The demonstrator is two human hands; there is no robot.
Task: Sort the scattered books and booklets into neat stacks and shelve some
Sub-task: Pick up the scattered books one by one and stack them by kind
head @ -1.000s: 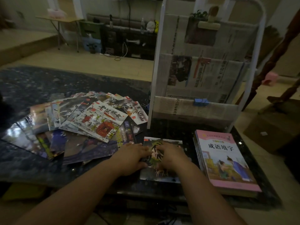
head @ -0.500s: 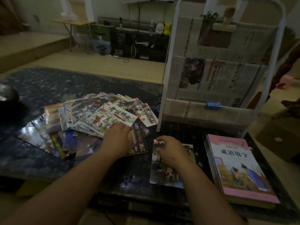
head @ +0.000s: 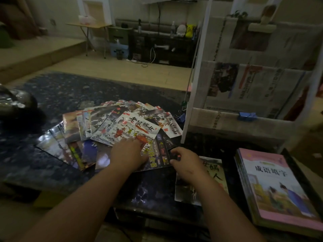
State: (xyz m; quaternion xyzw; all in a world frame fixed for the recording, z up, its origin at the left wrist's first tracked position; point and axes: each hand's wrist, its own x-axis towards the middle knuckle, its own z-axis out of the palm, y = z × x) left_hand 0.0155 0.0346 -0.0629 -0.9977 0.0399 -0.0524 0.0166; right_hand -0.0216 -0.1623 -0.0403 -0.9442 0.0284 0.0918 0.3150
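Far to the left of the left grip we see a dark shiny object on the bench, too dim to name. Between it and that grip the scattered booklets lie fanned across the dark marbled top, overlapping one another.

The left grip lies flat and released on the near side of this fan, with its fingers stretched forward. Their tips meet the lower corner of a white booklet with black characters, which tops the pile just beyond the knuckles. We cannot tell whether the tips slide under that corner.

Directly right of the left grip, and partly beneath it, is a dark booklet with yellow lettering. The right grip has thumb and forefinger curled onto the right edge of this dark booklet, grasping it in a pinch. The two grips are near each other, with only the dark cover between them.

Under the right wrist and just right of that grip, a single booklet lies flat on the bench, apart from the fan. Beyond the right grip stands a white rack lined with newspaper, with a blue clip on its lowest tier. Farthest right of the right grip, a neat stack of books with a pink cover on top rests on the bench.
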